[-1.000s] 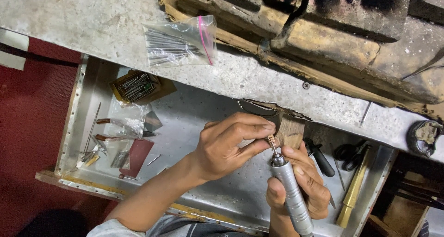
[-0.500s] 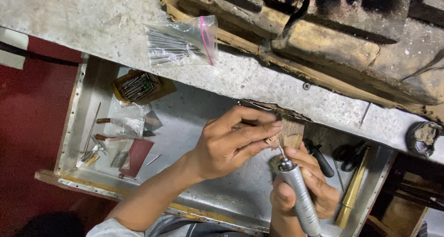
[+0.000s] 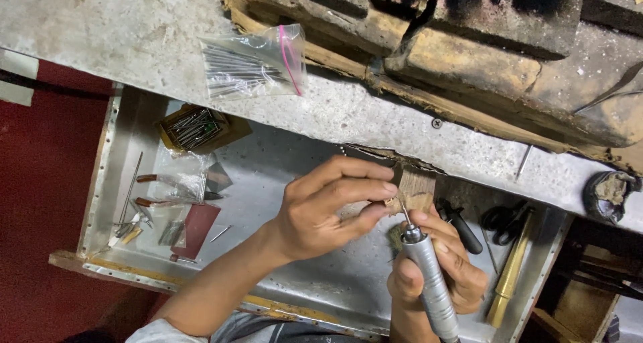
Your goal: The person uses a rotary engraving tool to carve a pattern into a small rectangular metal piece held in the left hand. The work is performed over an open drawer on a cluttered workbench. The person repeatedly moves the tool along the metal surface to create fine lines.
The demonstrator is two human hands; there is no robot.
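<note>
My left hand [image 3: 328, 206] pinches a small object, too small to identify, between thumb and fingertips against a wooden bench peg [image 3: 416, 187] that juts from the bench edge. My right hand [image 3: 442, 262] grips a silver rotary handpiece [image 3: 429, 283] like a pen. Its thin bit points up and touches the small object at my left fingertips. Both hands hover over a shallow metal tray drawer [image 3: 288, 276] under the bench.
On the grey bench top lies a clear zip bag of thin metal rods [image 3: 251, 63]. The tray holds a brown box of bits [image 3: 197, 127], pliers [image 3: 171, 182], a red sheet [image 3: 197, 226], black-handled scissors [image 3: 502, 219] and a brass tube [image 3: 509, 272]. Charred bricks [image 3: 469, 41] sit behind.
The right hand and handpiece have shifted slightly down and right while the bit stays at the object. My left hand has kept its pinch by the peg.
</note>
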